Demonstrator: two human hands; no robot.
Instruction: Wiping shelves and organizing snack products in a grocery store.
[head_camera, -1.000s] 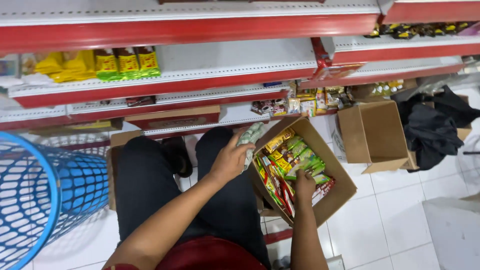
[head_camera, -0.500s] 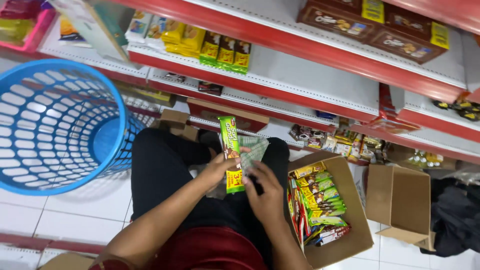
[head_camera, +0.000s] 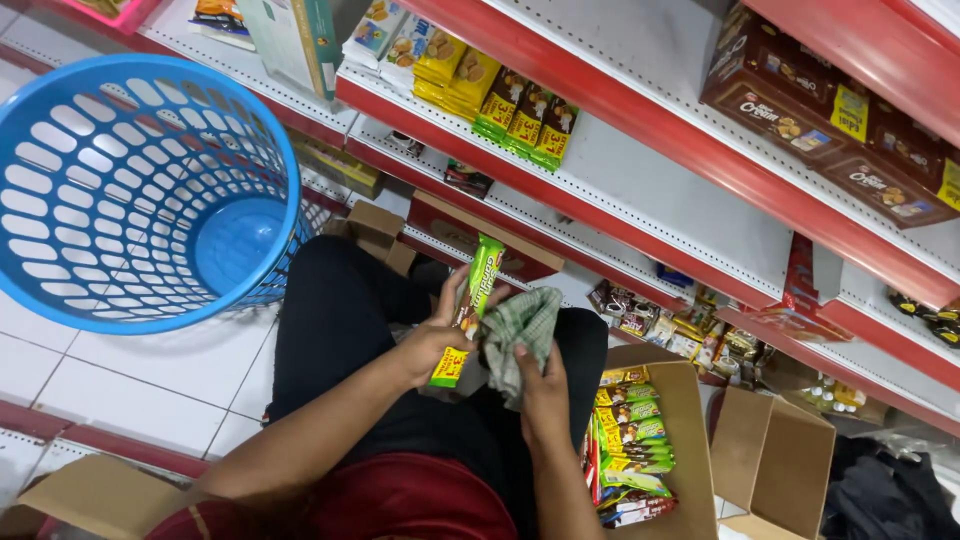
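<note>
Head view: person seated on floor before red shop shelves (head_camera: 640, 120). Left hand (head_camera: 435, 340) clenched around a long green-and-yellow snack packet (head_camera: 470, 305), held upright over the lap. Right hand (head_camera: 540, 385) grips a green checked cloth (head_camera: 520, 335) pressed against the packet's side. Open cardboard box (head_camera: 690, 440) of similar packets just beside the right knee. Blue plastic basket (head_camera: 130, 190) at left.
</note>
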